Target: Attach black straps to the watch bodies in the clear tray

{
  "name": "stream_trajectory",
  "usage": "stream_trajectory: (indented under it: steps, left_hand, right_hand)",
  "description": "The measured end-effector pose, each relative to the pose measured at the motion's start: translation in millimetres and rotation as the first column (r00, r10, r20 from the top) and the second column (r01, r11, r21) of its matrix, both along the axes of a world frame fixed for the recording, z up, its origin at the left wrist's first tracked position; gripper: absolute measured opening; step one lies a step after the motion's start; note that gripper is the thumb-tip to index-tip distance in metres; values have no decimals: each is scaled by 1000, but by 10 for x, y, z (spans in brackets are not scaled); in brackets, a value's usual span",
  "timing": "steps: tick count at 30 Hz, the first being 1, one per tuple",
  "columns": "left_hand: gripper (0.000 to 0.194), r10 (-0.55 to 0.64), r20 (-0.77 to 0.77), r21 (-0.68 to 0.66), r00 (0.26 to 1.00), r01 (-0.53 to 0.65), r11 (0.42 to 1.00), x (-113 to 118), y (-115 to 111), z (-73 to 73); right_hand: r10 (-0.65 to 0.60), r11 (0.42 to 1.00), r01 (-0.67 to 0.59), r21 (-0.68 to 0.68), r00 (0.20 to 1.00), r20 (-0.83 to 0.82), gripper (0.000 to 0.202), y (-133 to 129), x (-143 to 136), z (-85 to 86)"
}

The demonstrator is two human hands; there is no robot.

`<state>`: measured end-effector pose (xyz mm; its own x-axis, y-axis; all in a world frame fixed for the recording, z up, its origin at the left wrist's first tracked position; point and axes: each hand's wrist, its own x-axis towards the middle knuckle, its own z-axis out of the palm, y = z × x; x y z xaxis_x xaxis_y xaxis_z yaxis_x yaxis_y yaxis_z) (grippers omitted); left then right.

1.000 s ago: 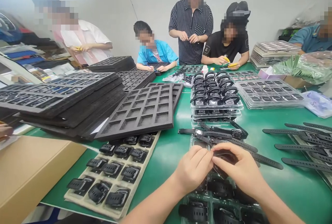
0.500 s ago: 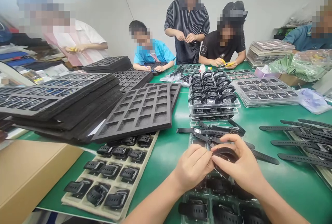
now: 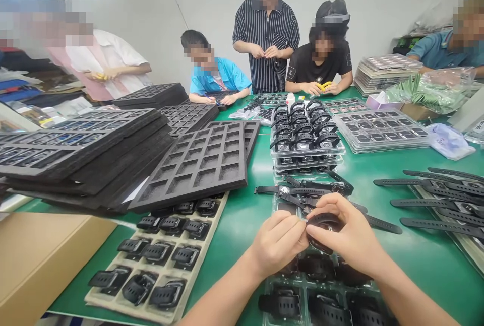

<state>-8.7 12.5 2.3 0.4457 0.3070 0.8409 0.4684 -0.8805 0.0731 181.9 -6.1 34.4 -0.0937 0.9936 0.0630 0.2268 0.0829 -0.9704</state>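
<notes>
Lower centre of frame: left hand [image 3: 278, 243] and right hand [image 3: 350, 238] meet over a clear tray [image 3: 298, 285] of looped black watches. Both pinch one black watch [image 3: 323, 222], strap curled into a loop, held just above the tray. Left fingers curled shut on the strap end; right thumb and fingers wrapped around the loop. Flat watches [image 3: 302, 192] lie just beyond on the green counter [image 3: 242, 225].

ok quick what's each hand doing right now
left hand: closed, pinching the black watch strap
right hand: closed on the same black watch strap
</notes>
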Motion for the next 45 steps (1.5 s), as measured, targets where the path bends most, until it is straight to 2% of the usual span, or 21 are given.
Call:
stream_trajectory:
  steps: [5,10,13,16,18,20,24,27,30,38,42,45]
  left_hand:
    - [17,35,-22,-8,999,-35,999,-45,8,-41]
    - [19,17,-7,-17,1000,-18,1000,-49,14,-20]
    - [17,1,-2,-44,1000,-1,999,-57,64,34]
    - [12,10,52,-77,999,-6,997,-135,167,87]
    - [11,74,140,-100,987,-60,993,-219,246,104]
    - [13,162,235,-131,958,-134,982,-303,312,103]
    - [15,255,315,-185,914,-204,961,-389,373,71]
    - [16,261,326,-195,909,-206,959,-395,380,49]
    - [17,260,338,-196,904,-203,959,-403,382,41]
    - [19,278,363,-221,889,-208,953,-437,392,41]
    - [19,260,366,-233,894,-182,955,-436,405,22]
    - [20,265,361,-235,894,-188,954,-434,393,12]
  right_hand:
    - [-13,1000,12,-13,999,-42,32,2,12,7]
    - [-36,999,37,28,999,-41,29,-10,29,-33]
    - [-8,997,3,73,998,69,30,28,62,-93]
    - [-27,995,2,99,966,257,33,130,107,-123]
    - [-67,989,9,146,917,394,32,239,106,-88]
    - [-51,981,-52,189,863,502,31,379,52,-15]
    - [146,944,-291,156,793,592,24,690,-199,99]
    - [305,888,-453,80,710,635,24,865,-387,73]
    - [368,851,-525,17,619,694,26,939,-482,15]
    - [325,817,-576,-33,413,851,16,914,-549,58]
    - [215,878,-479,-17,361,907,25,1111,-589,39]
    - [154,925,-379,-35,290,945,26,1263,-658,-61]
